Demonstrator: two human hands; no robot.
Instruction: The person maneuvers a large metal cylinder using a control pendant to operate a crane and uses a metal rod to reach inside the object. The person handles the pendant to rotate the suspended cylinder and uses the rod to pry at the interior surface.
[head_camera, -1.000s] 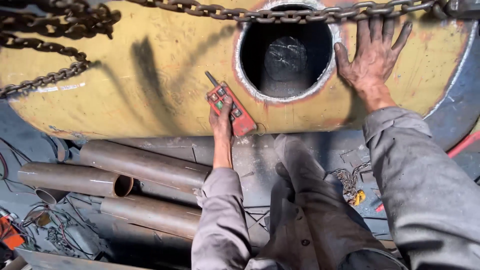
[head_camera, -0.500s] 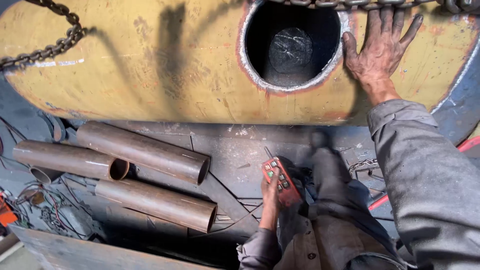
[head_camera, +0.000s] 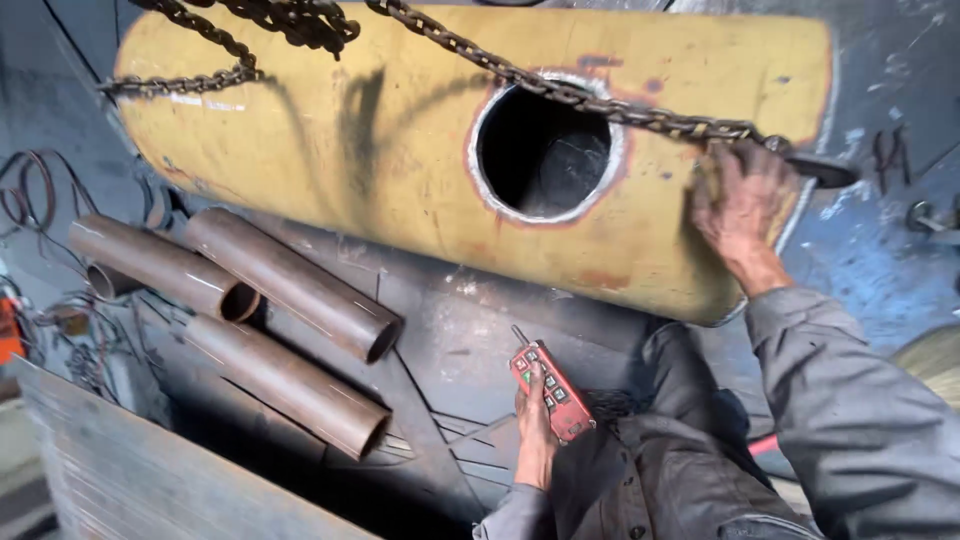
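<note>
A red remote control, clasped in the left hand, sits below a yellow steel tank. The right hand grips a chain crossing the tank's round opening. Three rusty pipes lie lower left on the grimy metal floor.

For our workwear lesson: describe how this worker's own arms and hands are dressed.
Both arms wear long grey work-shirt sleeves, creased, reaching the wrists. The left hand and right hand are bare, with no gloves, and look grimy. No watch or ring is visible.
</note>
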